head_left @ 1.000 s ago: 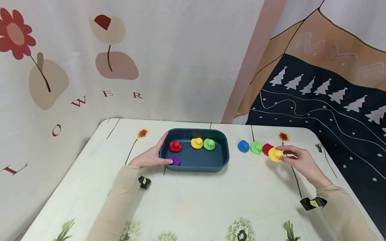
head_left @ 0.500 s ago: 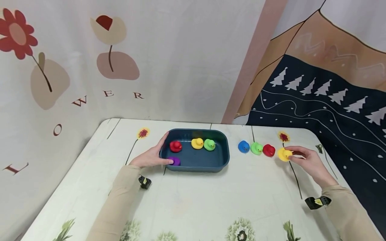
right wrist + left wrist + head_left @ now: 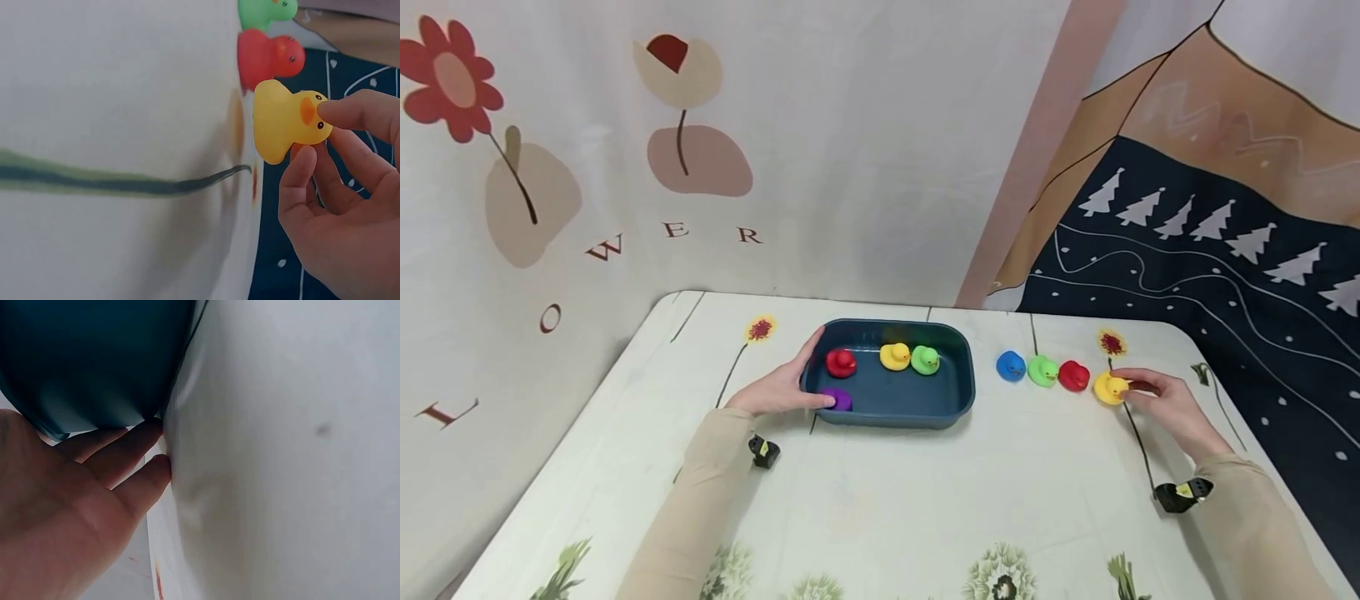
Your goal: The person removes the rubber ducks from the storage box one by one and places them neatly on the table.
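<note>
Duck [image 3: 1108, 389], the yellow one pinched in the right hand [image 3: 1171, 408], is near the far right corner of the table [image 3: 910, 508], just right of a red duck [image 3: 1073, 377]. The left hand [image 3: 781, 390], well apart from it, grips the left end of the tray [image 3: 910, 393].

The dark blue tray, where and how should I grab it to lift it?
Probably by the short end walls of the tray, coming from left and right, thumbs over the raised rim and fingers outside. The left hand holds the left end that way. The right end has a gap before the blue duck, but the right hand holds a yellow duck.
</note>
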